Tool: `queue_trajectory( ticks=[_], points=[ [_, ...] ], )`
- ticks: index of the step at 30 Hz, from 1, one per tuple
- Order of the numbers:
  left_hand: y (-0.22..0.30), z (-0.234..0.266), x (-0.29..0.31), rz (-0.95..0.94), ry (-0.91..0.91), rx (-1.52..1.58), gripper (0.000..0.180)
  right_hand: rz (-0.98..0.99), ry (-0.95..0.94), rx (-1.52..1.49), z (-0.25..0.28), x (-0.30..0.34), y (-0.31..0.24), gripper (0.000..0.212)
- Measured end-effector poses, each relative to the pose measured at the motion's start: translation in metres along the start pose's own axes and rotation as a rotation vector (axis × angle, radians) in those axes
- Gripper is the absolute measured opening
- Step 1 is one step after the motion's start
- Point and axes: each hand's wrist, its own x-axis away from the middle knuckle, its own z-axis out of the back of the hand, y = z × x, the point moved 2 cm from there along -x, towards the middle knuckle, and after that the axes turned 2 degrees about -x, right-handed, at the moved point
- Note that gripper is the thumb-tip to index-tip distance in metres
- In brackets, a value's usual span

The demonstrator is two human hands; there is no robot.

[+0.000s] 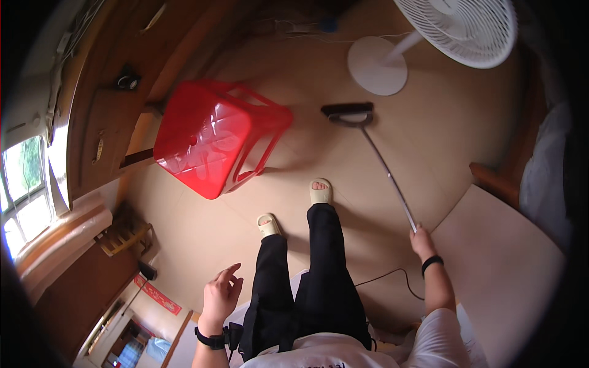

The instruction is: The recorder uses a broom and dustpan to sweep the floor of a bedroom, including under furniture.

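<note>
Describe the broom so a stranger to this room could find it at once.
Start at the big red stool, then look right, just below the white fan in the picture. There is the broom: a dark head on a thin grey handle slanting down into the person's right grip. Of the three, only the broom is held.

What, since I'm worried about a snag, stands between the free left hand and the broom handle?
In this view, both black-trousered legs lie across the straight line from the left hand to the broom handle, where the right hand grips it. One view cannot settle whether the left hand would pass above them.
</note>
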Motion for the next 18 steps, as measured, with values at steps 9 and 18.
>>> queue_trajectory(
  ticks=[9, 18],
  points=[
    [-0.057, 0.012, 0.038, -0.240, -0.038, -0.089, 0.028, -0.151, -0.118, -0.361, -0.128, 0.176, 0.019, 0.027],
    [-0.130, 0.028, 0.094, -0.320, -0.002, -0.217, 0.028, -0.078, -0.025, -0.508, -0.177, 0.156, -0.122, 0.027]
  ],
)
